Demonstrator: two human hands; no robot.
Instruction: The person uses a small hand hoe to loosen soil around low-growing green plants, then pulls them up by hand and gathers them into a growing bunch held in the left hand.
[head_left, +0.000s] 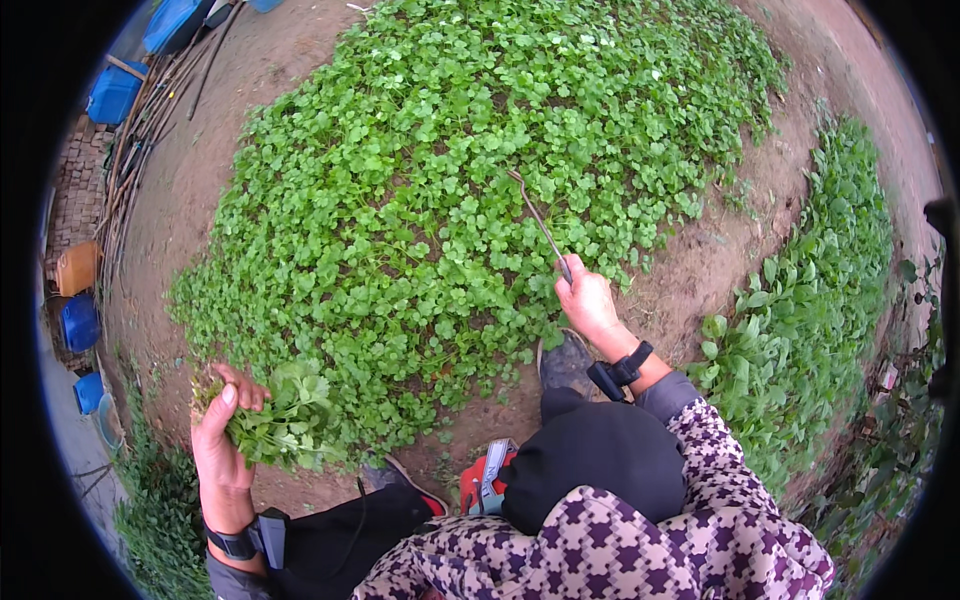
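My left hand (229, 431), at the lower left, is closed round a bunch of leafy green herbs (289, 412), with the root ends showing past the thumb and the leaves pointing right. Right of centre, my right hand (589, 300) grips the lower end of a thin metal hand tool with a bent tip (541, 223). That tip lies over a dense bed of low leafy green plants (420, 187). Whether it touches leaves or soil I cannot tell. Both wrists wear black straps with small black devices.
Bare soil (697, 277) separates the bed from a second row of broad-leaved plants (817, 300) on the right. My shoes (566, 364) stand at the bed's near edge, a red item (480, 480) between them. Long sticks (131, 157), bricks (79, 165) and blue containers (116, 94) lie left.
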